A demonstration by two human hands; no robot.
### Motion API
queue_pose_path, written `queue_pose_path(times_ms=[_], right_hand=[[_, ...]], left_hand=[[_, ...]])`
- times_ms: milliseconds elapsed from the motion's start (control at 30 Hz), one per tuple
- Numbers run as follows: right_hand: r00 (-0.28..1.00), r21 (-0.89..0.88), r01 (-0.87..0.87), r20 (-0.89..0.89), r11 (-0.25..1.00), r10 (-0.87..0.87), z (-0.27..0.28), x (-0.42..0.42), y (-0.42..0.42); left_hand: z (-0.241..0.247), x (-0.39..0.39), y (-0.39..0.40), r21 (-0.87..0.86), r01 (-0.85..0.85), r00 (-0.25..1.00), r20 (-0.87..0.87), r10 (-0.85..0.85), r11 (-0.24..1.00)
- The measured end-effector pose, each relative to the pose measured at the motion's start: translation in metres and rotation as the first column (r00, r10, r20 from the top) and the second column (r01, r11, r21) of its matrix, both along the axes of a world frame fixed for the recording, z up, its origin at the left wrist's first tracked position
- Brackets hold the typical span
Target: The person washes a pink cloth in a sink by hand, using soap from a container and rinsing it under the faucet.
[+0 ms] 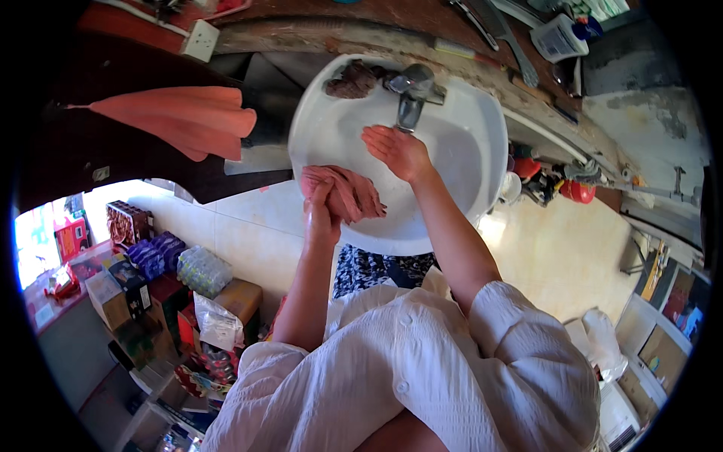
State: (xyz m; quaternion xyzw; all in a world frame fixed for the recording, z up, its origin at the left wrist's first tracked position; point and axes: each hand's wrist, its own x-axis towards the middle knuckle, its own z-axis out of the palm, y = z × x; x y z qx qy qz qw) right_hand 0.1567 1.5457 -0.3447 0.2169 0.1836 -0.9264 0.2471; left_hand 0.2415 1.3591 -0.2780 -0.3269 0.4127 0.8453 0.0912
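Note:
A crumpled pink cloth (353, 192) is gripped in my left hand (323, 212) over the left front rim of a white washbasin (390, 240). My right hand (400, 151) is held flat just under the spout of a metal faucet (410, 110), fingers pointing left and holding nothing. Whether water runs from the spout I cannot tell. Behind the cloth, a dark brown wet-looking bundle (353, 80) lies on the basin's back ledge, left of the faucet.
An orange towel (181, 118) hangs on the dark panel to the left. A comb (517, 48) and a white bottle (559, 39) sit on the counter behind. Boxes and bottle packs (204, 271) are stacked lower left. A red round object (577, 192) is at right.

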Motion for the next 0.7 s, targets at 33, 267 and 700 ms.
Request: queue_pose_path(times_ms=[33,267,700], right_hand=[[0.998,0.05,0.065,0.005,0.997,-0.065,-0.01,0.004,0.003],[0.989,-0.289,0.111,-0.06,0.951,-0.134,-0.055,0.007,0.036],[0.483,0.821,0.355,0.248,-0.447,0.84,-0.101,0.056,0.078]], left_hand=[[0.002,0.002,0.001,-0.017,0.006,0.999,0.032,-0.006,1.0],[0.007,-0.005,0.008,-0.146,-0.01,0.997,0.069,0.021,0.989],[0.026,-0.009,0.013,-0.146,0.046,0.997,0.076,-0.035,0.988]])
